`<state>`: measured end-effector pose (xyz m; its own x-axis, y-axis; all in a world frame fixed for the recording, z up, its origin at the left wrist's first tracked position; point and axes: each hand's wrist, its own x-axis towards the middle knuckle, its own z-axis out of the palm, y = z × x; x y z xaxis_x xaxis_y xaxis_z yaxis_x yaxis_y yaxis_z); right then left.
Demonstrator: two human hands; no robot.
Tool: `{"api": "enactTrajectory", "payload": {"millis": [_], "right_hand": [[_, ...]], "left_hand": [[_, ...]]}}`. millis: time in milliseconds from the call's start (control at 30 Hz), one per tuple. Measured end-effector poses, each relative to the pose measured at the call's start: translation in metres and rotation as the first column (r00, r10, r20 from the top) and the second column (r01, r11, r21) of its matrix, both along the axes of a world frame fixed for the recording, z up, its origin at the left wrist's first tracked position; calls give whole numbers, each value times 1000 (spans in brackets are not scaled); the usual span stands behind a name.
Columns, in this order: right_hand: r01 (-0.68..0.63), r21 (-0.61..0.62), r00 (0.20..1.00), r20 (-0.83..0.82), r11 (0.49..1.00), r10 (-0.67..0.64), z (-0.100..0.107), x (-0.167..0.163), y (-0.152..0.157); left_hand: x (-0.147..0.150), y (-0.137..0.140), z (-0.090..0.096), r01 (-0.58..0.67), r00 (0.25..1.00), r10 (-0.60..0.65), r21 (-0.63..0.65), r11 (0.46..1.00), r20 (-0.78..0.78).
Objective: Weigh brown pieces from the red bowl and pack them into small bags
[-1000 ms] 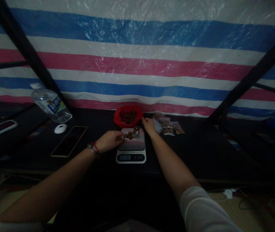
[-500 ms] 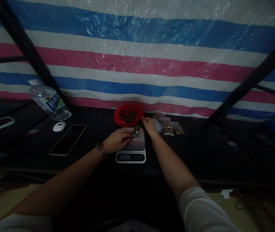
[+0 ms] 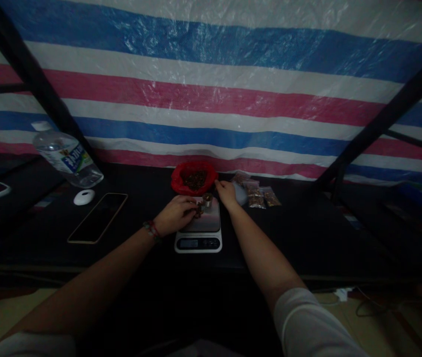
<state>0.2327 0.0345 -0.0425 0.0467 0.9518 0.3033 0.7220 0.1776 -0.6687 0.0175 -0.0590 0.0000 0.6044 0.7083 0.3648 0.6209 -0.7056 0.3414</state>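
Note:
A white kitchen scale [image 3: 216, 242] with a shiny plate lies in front of me. On the back of its plate stands a small metal cup [image 3: 207, 200]. My left hand [image 3: 176, 215], with a beaded bracelet at the wrist, is over the plate's left side, fingers curled at a few small brown dried pieces [image 3: 198, 210]. Behind the scale is a red plastic bag [image 3: 177, 182], its mouth open, filled with similar brown bits. My right hand [image 3: 226, 193] has its fingers closed at the bag's right edge; the exact grip is small and dim.
Several small clear packets [image 3: 256, 196] of brown bits lie right of my right hand, by a pale rounded object [image 3: 239, 194]. Leftward are a phone [image 3: 98, 218], a white oval case [image 3: 84, 197] and a tilted bottle [image 3: 66, 154]. Striped sheeting [image 3: 211, 109] hangs behind.
The view has shifted slightly, so the objects sit further left. My left fingers have drawn back a little from the metal cup, and the brown pieces by them show more clearly.

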Motion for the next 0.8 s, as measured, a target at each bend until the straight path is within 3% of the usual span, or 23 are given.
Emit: {"api": "enactTrajectory", "payload": {"millis": [133,300,400,567,800], "right_hand": [[49,13,977,209,999,-50,10,-2,-9],[205,135,888,392,970,-242,24,8,-24],[302,25,847,451,953,-280,24,16,-30],[321,-205,838,516,925,-176,21,17,-31],[307,-209,846,507,929,-166,24,16,-29]], "left_hand": [[-4,6,-3,17,1000,-17,-28,999,2],[-9,19,4,3,998,-3,-11,1000,66],[-8,36,15,-15,990,13,11,1000,137],[-9,62,20,-163,945,133,76,984,298],[-31,62,-5,-253,915,226,39,967,334]]}}
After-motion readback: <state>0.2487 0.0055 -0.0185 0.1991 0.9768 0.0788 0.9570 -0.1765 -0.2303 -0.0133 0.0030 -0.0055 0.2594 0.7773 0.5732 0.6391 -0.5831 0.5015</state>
